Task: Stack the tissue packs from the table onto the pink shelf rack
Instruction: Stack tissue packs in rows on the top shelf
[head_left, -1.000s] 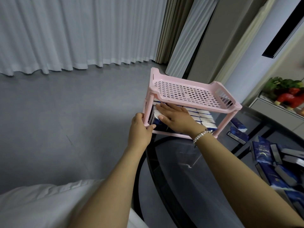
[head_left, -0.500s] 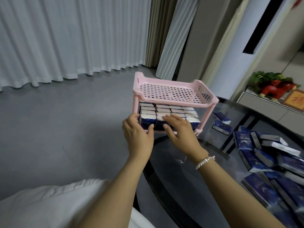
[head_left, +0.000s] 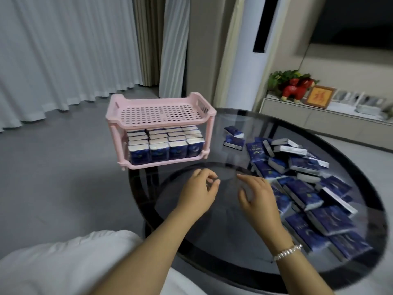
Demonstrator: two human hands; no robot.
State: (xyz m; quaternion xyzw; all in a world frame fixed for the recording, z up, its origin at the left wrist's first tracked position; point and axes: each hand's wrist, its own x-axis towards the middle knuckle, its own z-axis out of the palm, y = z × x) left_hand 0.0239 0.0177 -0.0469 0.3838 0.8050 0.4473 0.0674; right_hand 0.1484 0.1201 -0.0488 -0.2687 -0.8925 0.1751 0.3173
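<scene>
Packs, head view: loose packs (head_left: 302, 188) lie heaped on the right half of the table (head_left: 212, 256), two more (head_left: 233, 138) set apart just right of the rack.
Rack: pink rack (head_left: 158, 126) stands at the table's far-left edge, one front foot overhanging the rim.
Done: lower tier is packed with shelved packs (head_left: 162, 143), four across the front and rows behind, standing on edge.
Left to do: top tier (head_left: 159, 110) holds nothing; by the look of the heap, well over half the job remains.
Left hand: left hand (head_left: 198, 195) hovers above the glass, fingers loosely curled, holding nothing.
Right hand: right hand (head_left: 258, 198) hangs beside it, fingers relaxed and slightly spread, holding nothing, nearest the heap.
Likely step: reaching for the next pack, probably for the top tier.
</scene>
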